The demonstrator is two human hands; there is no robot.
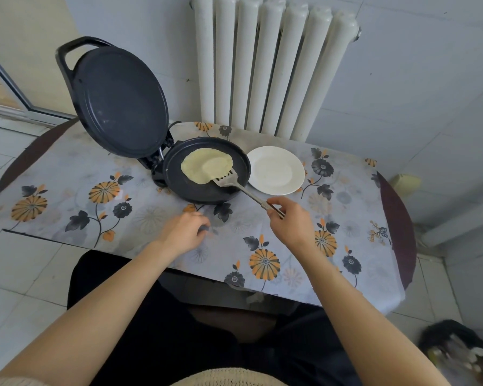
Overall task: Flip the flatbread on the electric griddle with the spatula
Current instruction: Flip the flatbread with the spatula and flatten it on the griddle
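- The right hand reaches forward, fingers pinched around the end of the spatula handle.
- The left hand rests loosely curled on the flowered tablecloth, gripping nothing.
- The slotted metal spatula blade lies on the griddle, touching the flatbread's near-right edge.
- The flatbread, pale yellow, thin and roundish, lies flat on the dark round plate, lid raised.
- A white plate sits just right of the griddle.

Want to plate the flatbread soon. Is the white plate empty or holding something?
Empty: the white plate shows only bare surface, beside the griddle.
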